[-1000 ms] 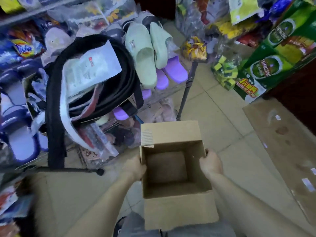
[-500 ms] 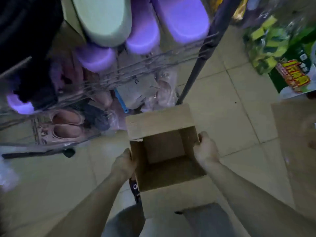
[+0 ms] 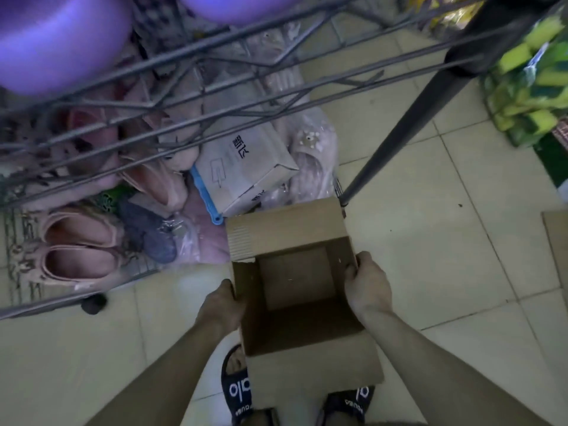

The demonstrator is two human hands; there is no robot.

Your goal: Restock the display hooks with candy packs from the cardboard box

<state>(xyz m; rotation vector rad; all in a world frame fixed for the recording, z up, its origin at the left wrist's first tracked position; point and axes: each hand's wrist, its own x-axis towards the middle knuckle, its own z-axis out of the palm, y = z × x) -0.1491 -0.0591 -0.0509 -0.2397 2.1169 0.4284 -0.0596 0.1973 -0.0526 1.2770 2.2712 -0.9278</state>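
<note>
Cardboard box [image 3: 295,290] held low over the tiled floor [image 3: 430,241], open top up, one flap folded out on its far side — the inside looks bare. Left hand [image 3: 222,309] grips the box's left wall, fingers curled over the rim. Right hand [image 3: 367,284] grips the right wall, thumb inside the rim. Below the box, two feet in black slides [image 3: 236,392] with white lettering. Just beyond the box, a wire rack [image 3: 215,96]; its dark post [image 3: 396,142] meets the floor by the box's far right corner. Under the rack, left of the box: pink shoes [image 3: 76,250] and a small white carton [image 3: 246,167] — bagged.
</note>
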